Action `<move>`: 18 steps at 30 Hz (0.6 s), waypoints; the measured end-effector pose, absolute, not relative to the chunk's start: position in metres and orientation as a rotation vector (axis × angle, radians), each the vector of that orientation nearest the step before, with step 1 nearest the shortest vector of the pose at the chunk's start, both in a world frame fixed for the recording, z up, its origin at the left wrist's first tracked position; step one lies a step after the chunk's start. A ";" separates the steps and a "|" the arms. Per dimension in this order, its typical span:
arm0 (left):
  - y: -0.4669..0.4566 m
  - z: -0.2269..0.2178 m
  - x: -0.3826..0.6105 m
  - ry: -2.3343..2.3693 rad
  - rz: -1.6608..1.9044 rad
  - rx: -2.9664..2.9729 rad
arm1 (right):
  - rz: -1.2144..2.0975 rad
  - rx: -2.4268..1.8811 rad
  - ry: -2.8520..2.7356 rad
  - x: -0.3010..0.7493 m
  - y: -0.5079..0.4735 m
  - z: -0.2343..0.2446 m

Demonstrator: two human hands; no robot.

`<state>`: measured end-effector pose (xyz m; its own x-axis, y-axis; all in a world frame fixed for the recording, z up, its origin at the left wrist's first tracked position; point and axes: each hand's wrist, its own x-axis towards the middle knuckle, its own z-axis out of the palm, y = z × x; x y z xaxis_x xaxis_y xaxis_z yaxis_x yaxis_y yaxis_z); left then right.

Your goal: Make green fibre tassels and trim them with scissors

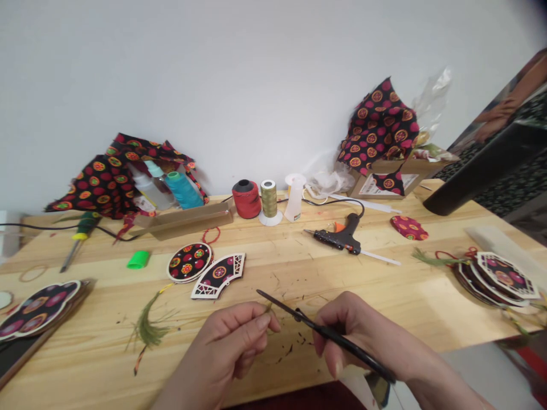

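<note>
**Scissors at a pinched tuft, near table edge**

Your right hand (342, 333) grips a pair of black scissors (318, 327), fingers wrapped through the handles. The blades are long, thin and dark, nearly shut, and slant up to the left with the tip over the table. Your left hand (233, 341) is pinched tight, thumb against forefinger, on a small greenish tuft (268, 307) that barely shows above the fingertips; the scissor blade passes just beside it. Whether the blade touches the tuft cannot be told.

Both hands hover low over the near edge of the wooden table (384, 285), where dark specks lie scattered under the blades.

Left of your hands lies a green tassel (147, 327) with a red end. Beyond it, a round ornament (188, 262) and a fan-shaped ornament (219, 275) lie touching, both dark fabric with red and orange dots in pale frames. A black glue gun (339, 236) lies further back.
</note>
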<state>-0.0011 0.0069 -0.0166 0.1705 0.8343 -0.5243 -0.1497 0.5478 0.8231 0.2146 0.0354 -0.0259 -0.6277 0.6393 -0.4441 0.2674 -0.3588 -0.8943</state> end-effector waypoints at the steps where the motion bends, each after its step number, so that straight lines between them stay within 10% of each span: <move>1: 0.007 -0.017 -0.001 1.198 0.792 0.709 | 2.069 -1.189 -1.597 0.215 0.035 -0.027; 10: 0.011 -0.015 -0.012 1.183 0.918 0.570 | 1.851 -1.443 -1.901 0.233 0.024 -0.004; 18: 0.016 -0.009 -0.025 1.209 1.065 0.487 | 0.713 -1.795 -2.579 0.269 0.024 -0.002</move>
